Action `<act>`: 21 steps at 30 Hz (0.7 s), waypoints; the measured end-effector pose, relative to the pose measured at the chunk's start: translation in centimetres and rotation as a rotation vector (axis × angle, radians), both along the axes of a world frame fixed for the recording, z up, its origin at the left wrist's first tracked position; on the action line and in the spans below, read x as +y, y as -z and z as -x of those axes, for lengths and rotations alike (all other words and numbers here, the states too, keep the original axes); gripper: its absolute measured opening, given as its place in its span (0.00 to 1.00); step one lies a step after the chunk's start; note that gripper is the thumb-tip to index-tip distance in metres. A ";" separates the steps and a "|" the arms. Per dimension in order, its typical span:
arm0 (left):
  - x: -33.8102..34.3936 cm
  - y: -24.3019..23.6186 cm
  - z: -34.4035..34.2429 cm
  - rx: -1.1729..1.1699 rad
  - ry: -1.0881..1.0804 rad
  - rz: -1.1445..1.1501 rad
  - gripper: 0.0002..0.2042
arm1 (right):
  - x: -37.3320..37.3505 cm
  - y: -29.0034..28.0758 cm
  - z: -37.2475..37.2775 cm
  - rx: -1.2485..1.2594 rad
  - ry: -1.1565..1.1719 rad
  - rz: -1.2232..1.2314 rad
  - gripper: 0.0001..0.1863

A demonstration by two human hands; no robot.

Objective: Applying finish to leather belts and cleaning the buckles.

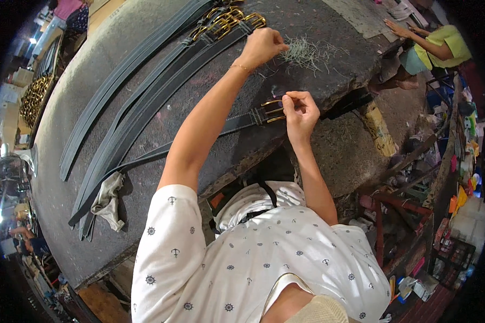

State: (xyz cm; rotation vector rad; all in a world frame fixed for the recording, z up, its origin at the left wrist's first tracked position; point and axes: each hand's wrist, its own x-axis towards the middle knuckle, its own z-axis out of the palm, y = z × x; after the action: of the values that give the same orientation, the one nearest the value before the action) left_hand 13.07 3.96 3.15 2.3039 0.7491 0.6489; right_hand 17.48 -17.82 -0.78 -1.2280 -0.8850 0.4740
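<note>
A dark grey belt (221, 127) with pale edge stitching lies across the near part of the dark work table, its brass-coloured buckle (275, 111) toward the table's near right edge. At this buckle my right hand (303, 114) is closed, thumb and forefinger pinched at its end. A small dark purple thing by the fingertips is too unclear to name. Farther off, my left hand (262, 47) is closed in a pinch beside a loose heap of pale thread clippings (311, 54). Whatever its fingers hold is too small to make out.
Several grey belts (140, 81) lie in bundles at the left, their brass buckles (223, 22) gathered at the far end. A crumpled pale cloth (109, 202) rests near them. Beyond the table's right end sits a person in a yellow top (451, 47). A fan (8, 167) stands far left.
</note>
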 end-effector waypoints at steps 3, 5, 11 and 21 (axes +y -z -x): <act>1.4 1.1 2.1 -0.068 -0.332 -0.406 0.16 | 0.6 0.3 0.1 0.050 -0.034 -0.013 0.05; 0.1 1.3 5.1 -0.159 -0.283 -0.431 0.14 | 0.2 0.1 -0.1 0.068 -0.026 -0.007 0.05; -14.0 -0.7 14.0 -0.033 -0.051 -0.183 0.11 | -1.2 0.0 -0.8 0.007 -0.181 -0.017 0.03; -17.6 1.2 15.2 0.025 -0.046 -0.416 0.16 | -1.6 0.2 0.4 -0.200 -0.148 0.123 0.04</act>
State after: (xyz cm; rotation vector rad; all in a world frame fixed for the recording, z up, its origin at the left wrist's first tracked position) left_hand -2.12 -13.68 1.92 2.6795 0.7341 0.8658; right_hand 17.07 -19.45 -1.01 -1.3444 -1.1358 0.5363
